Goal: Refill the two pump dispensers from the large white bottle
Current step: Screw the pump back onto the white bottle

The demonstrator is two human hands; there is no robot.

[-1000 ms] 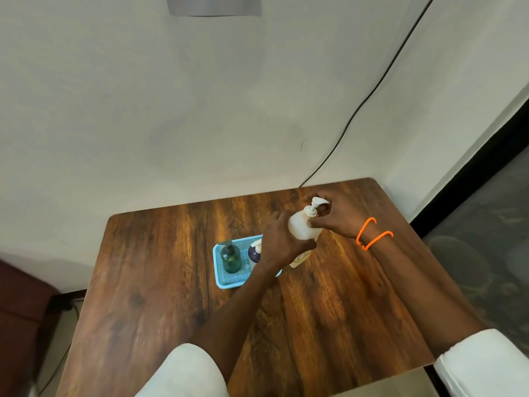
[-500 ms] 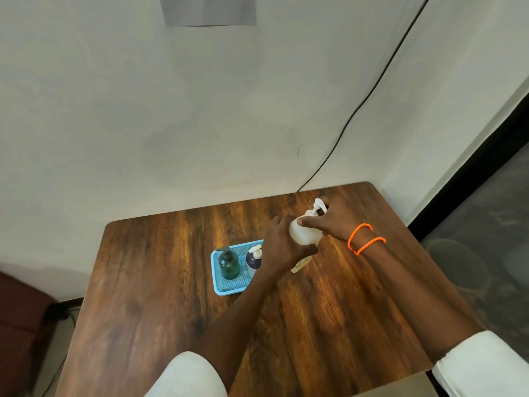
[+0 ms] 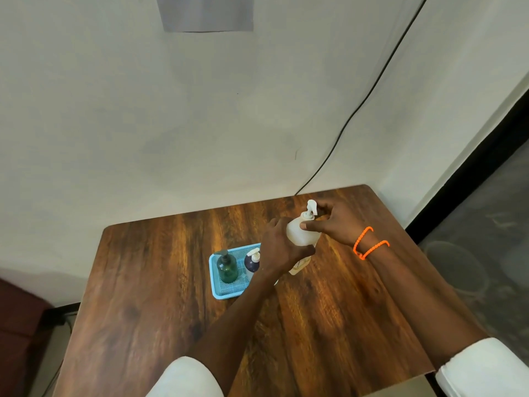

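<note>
Step judged: large white plastic pump bottle [image 3: 300, 234] being opened, beside right edge of blue mesh tray [image 3: 217, 290] on wooden table [image 3: 148, 270]. Body gripped by left hand [image 3: 282, 250]; pump collar pinched by right hand [image 3: 333, 222]. Green glass dispenser [image 3: 227, 267] and dark purple dispenser [image 3: 252, 261] stood untouched in tray, pumps on. Next: collar to be unscrewed, bottle kept upright.

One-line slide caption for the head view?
Left hand grips large white bottle; right hand works its pump.

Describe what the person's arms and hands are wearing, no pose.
Both forearms are bare, with white sleeves ending near the elbows: left sleeve, right sleeve. The right wrist carries two orange beaded bracelets. The left hand and right hand show no gloves; rings cannot be made out.
</note>
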